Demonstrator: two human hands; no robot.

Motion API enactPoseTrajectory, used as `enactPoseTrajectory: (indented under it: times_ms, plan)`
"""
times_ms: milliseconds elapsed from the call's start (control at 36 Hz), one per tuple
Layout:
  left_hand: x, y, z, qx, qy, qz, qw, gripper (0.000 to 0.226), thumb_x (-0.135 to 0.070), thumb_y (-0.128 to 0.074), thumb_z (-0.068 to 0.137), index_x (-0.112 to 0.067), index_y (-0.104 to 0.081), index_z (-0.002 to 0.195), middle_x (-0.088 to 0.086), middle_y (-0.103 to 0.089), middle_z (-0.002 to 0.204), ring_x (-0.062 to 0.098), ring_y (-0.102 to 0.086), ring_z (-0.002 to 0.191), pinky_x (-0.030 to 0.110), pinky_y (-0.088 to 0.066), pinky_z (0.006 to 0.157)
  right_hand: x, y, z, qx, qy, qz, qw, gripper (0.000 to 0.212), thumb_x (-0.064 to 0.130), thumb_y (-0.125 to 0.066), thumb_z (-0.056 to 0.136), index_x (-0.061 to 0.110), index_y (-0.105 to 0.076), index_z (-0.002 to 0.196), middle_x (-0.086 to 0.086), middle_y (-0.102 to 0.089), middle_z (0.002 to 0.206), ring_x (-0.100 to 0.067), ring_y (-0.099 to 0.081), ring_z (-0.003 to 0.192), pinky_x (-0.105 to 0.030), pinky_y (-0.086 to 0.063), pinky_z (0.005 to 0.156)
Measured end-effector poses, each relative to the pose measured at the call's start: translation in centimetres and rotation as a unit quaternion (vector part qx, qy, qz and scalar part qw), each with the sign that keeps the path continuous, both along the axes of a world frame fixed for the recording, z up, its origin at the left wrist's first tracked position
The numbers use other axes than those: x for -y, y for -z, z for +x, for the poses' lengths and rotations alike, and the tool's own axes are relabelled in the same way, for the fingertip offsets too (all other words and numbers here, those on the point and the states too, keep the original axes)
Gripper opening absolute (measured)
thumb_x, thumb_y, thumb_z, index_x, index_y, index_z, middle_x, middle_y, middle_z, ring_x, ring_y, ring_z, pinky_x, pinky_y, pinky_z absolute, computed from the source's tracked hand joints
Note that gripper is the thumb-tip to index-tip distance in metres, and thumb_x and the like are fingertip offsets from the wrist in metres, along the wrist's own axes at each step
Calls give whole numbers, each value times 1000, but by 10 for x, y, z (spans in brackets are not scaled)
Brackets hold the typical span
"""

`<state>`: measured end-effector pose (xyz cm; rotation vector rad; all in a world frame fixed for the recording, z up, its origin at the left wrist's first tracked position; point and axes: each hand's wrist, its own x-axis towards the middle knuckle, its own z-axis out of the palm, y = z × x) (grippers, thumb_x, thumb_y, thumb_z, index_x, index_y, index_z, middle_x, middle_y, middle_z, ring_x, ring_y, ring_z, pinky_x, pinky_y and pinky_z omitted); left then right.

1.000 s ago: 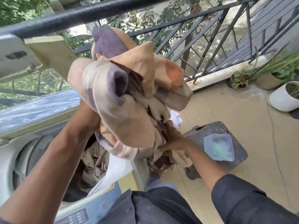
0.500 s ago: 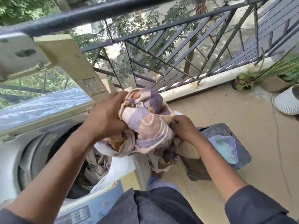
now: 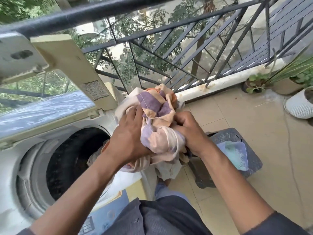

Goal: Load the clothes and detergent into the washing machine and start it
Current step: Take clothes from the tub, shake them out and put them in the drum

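Note:
A bundle of peach, cream and purple cloth (image 3: 159,126) hangs over the right rim of the top-loading washing machine (image 3: 25,160). My left hand (image 3: 130,133) grips the bundle from the left, and my right hand (image 3: 186,128) grips it from the right. The drum opening (image 3: 67,160) is dark, with a bit of cloth showing at its right edge. The lid (image 3: 55,68) stands raised behind it. A clear tub of pale blue-green detergent powder (image 3: 235,155) sits on a dark stool (image 3: 250,160) to the right.
A black metal railing (image 3: 169,48) runs across the back, with a white kerb beneath it. Potted plants (image 3: 257,82) and a white ribbed pot (image 3: 299,106) stand at the far right on the tiled floor. The machine's control panel (image 3: 101,219) is by my waist.
The cloth bundle has come down from in front of my face to the rim of the machine. Both hands now squeeze it into a tighter wad, and more of the drum shows.

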<state>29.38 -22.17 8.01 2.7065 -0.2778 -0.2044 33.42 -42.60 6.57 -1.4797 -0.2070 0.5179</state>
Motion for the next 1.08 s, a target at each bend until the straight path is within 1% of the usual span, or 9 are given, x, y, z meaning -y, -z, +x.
enactPoseTrajectory:
  times_ms: [111, 222, 333, 472, 556, 611, 722, 917, 1083]
  plan:
    - [3, -8, -1, 18, -51, -54, 997, 77, -66, -59, 66, -16, -59, 124, 7, -67, 106, 36, -60, 98, 40, -47, 77, 2, -10, 0, 14, -30, -18, 999, 10, 14, -70, 83, 17, -79, 87, 10, -68, 76, -3, -56, 75, -27, -45, 69]
    - [-10, -17, 5, 15, -74, -81, 994, 62, -61, -62, 65, -33, -61, 120, -1, -77, 95, 39, -71, 94, 46, -56, 72, 10, -18, 6, -11, -55, -40, 998, 27, 20, -70, 90, 12, -75, 116, -2, -78, 109, -15, -69, 104, -46, -54, 93]
    - [-23, -32, 13, -15, -101, -213, 972, 43, -51, -70, 61, -43, -69, 103, -14, -76, 93, 11, -72, 96, 39, -58, 82, 23, -14, 8, -55, -110, 4, 992, 51, 20, -73, 92, 18, -58, 141, -6, -68, 134, -27, -62, 130, -51, -48, 111]
    - [-35, -50, 20, 10, -131, -281, 951, 56, -24, -79, 46, -68, -64, 77, -39, -65, 72, -18, -53, 65, 8, -44, 62, 30, 32, 12, 3, -132, -187, 973, 90, 30, -91, 73, 31, -41, 148, 4, -60, 142, -14, -58, 133, -50, -49, 111]
    - [-35, -55, 16, 10, -139, -311, 940, 48, -17, -78, 41, -47, -69, 77, -48, -61, 71, -27, -54, 67, -1, -42, 65, 27, 53, 3, -9, -92, -241, 966, 77, 11, -91, 72, 46, -47, 125, 17, -64, 123, 11, -60, 111, -24, -52, 95]
    - [-39, -57, 14, 5, -178, -332, 926, 56, -35, -78, 34, -37, -60, 87, -45, -65, 74, -26, -57, 74, 0, -43, 71, 23, 70, -3, -6, -32, -309, 950, 64, 12, -92, 71, 40, -52, 112, 14, -64, 114, -5, -64, 105, -32, -51, 90]
    - [-57, -53, 7, -19, -206, -382, 901, 53, -42, -78, 40, -32, -72, 92, -17, -71, 95, 11, -63, 97, 39, -51, 92, 16, 100, -7, -4, -62, -442, 895, 75, 37, -84, 78, 20, -54, 144, -9, -59, 141, -34, -58, 128, -47, -49, 104]
    - [-51, -79, 9, -2, -196, -306, 932, 43, -52, -71, 37, -66, -69, 77, -44, -66, 76, -28, -57, 73, 2, -47, 70, 17, 108, 0, 14, -25, -481, 876, 50, 53, -54, 85, 36, -53, 133, 3, -64, 128, -32, -63, 117, -48, -55, 89]
    - [-51, -71, 15, -6, -209, -214, 954, 39, -59, -78, 56, -43, -74, 92, -11, -76, 92, 7, -69, 91, 50, -60, 83, 29, 53, 6, 51, -18, -418, 907, 21, 40, -49, 101, 57, -59, 95, 4, -65, 108, -26, -64, 98, -35, -49, 72]
